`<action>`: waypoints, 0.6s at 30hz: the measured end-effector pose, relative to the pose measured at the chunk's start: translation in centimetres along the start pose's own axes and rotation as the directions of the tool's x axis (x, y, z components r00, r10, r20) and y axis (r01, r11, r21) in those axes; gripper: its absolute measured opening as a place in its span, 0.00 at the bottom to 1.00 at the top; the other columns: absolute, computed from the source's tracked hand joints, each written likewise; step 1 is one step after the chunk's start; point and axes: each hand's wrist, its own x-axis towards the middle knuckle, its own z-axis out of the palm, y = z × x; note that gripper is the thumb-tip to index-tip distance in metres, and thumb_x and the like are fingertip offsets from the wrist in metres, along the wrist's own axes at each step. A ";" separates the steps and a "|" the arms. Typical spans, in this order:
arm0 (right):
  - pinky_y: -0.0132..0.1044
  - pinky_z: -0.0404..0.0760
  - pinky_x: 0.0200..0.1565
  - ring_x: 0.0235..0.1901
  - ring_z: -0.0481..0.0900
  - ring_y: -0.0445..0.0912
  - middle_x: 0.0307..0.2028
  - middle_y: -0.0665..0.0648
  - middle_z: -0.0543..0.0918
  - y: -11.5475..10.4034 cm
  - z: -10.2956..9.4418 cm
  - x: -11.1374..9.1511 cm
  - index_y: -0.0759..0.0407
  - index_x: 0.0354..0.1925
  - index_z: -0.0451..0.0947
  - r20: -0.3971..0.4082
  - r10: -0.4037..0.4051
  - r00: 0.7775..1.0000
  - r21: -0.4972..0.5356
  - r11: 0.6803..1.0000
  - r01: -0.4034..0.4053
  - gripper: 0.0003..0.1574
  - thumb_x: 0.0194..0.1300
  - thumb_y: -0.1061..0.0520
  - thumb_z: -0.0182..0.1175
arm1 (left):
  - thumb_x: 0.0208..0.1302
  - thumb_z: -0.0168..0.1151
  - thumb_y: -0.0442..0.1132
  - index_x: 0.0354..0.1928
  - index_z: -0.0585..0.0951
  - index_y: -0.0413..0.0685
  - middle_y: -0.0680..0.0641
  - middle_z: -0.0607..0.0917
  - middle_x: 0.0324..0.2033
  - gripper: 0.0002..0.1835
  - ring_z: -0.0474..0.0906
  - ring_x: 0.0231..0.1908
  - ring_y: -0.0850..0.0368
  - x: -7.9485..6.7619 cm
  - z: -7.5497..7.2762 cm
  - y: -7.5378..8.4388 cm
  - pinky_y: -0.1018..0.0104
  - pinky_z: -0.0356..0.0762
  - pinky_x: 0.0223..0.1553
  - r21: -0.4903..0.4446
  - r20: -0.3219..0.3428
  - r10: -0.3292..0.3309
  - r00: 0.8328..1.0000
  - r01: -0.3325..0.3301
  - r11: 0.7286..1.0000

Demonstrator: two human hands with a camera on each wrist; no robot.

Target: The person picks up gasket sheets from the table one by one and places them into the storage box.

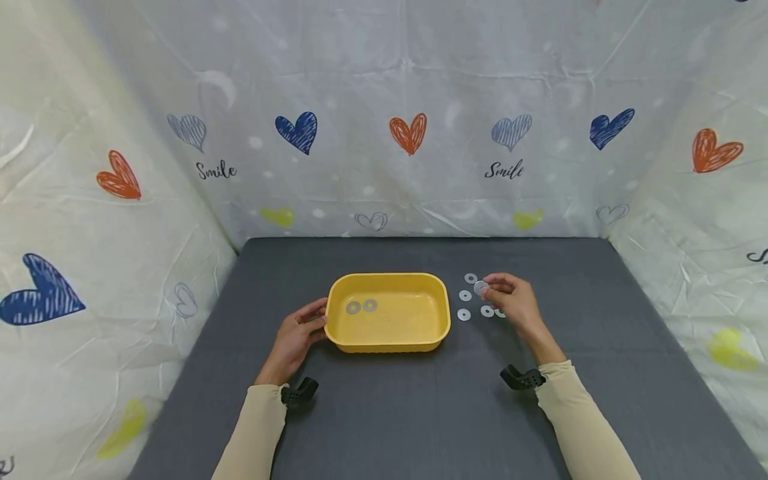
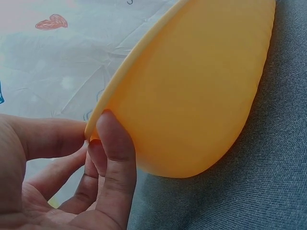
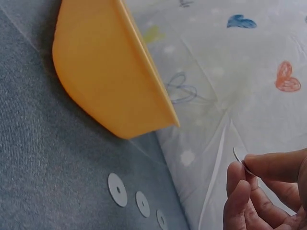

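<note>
A yellow plastic tray with a rolled rim sits on the table, two flat washers lying inside it toward the left. At the tray's left end my left hand pinches the rim, thumb and fingers on either side of it. To the right of the tray, my right hand holds one thin metal washer between thumb and fingertips, raised above the table. Several more washers lie flat beneath and beside that hand, one partly hidden by it. Three of them show in the right wrist view.
Dark grey cloth covers the table. A white curtain printed with hearts hangs along the back and both sides. Each wrist carries a black strap mount over a beige sleeve.
</note>
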 end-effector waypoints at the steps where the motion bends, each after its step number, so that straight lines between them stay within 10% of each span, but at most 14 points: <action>1: 0.45 0.84 0.39 0.38 0.86 0.55 0.30 0.49 0.83 0.0 0.1 0.0 0.62 0.49 0.80 0.003 0.003 1.000 -0.001 1.000 -0.003 0.15 0.64 0.60 0.65 | 0.71 0.57 0.36 0.70 0.69 0.49 0.45 0.73 0.56 0.26 0.77 0.48 0.56 0.0 -0.1 0.1 0.70 0.82 0.43 -0.001 0.000 -0.006 1.000 0.006 1.000; 9: 0.44 0.84 0.38 0.39 0.85 0.58 0.29 0.47 0.83 0.4 0.7 0.2 0.65 0.49 0.79 0.024 0.000 1.000 0.039 0.999 -0.001 0.16 0.63 0.62 0.64 | 0.71 0.57 0.36 0.70 0.70 0.51 0.45 0.73 0.56 0.26 0.77 0.49 0.55 0.1 0.1 0.4 0.71 0.82 0.42 -0.002 -0.019 -0.016 1.000 0.016 1.000; 18: 0.36 0.83 0.35 0.31 0.85 0.39 0.31 0.46 0.82 -0.6 1.5 -0.1 0.68 0.52 0.78 0.054 -0.001 0.999 0.096 0.995 -0.004 0.20 0.63 0.61 0.66 | 0.71 0.57 0.35 0.70 0.69 0.49 0.42 0.72 0.58 0.27 0.77 0.47 0.57 -0.1 0.3 0.3 0.71 0.81 0.42 -0.003 -0.024 -0.029 0.999 0.029 1.000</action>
